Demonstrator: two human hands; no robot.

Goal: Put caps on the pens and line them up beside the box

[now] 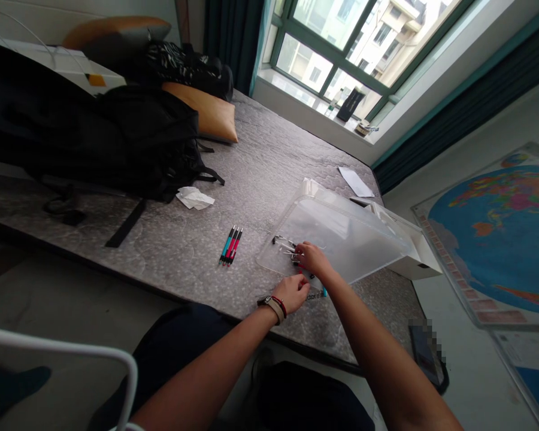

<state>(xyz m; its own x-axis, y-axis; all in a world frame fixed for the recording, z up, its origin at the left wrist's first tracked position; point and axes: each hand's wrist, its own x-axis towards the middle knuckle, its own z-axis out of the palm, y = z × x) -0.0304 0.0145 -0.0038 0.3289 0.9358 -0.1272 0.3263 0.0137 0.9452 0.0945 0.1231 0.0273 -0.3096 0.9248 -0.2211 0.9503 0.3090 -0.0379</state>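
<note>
parts (291,253) are seen at the right hand's (312,258) fingertips by the bin (363,239), the left hand (293,291) close beside; whether anything is gripped cannot be told. light, stiff, slippery handling is expected; mid-length pinching is advised.

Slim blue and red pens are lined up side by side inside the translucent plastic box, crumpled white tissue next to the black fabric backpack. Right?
Not quite: the row of slim blue and red pens lies outside the translucent plastic box, on the grey patterned surface, as the head view shows. The crumpled white tissue is next to the black fabric backpack, as you say.
</note>
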